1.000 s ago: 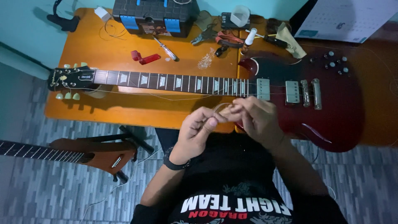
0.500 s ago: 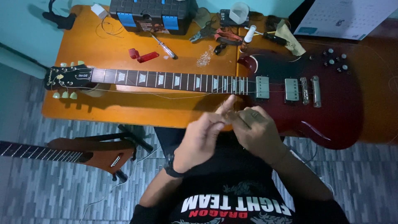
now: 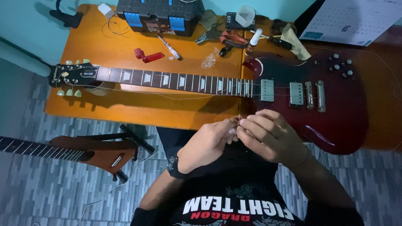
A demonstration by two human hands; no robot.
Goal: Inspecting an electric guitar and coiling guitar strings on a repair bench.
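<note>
A dark red electric guitar (image 3: 335,113) lies flat on the orange wooden table (image 3: 125,111), its neck (image 3: 176,79) pointing left to the black headstock (image 3: 71,75). My left hand (image 3: 207,144), with a black watch on the wrist, and my right hand (image 3: 272,136), with a ring, meet fingertip to fingertip just in front of the table edge, below the neck joint. Between the pinched fingers is a thin guitar string (image 3: 239,119), mostly hidden and blurred. A slack string sags along the neck.
At the back of the table are a black and blue toolbox (image 3: 161,14), a red string winder (image 3: 148,55), a screwdriver (image 3: 169,47), pliers (image 3: 226,39), a small bottle (image 3: 253,39) and a white cup (image 3: 246,16). A brown guitar (image 3: 96,152) rests on a stand at the left, over the tiled floor.
My hands have dropped slightly toward me and closed tighter together. The loop of string seen a second ago is now hidden between the fingers.
</note>
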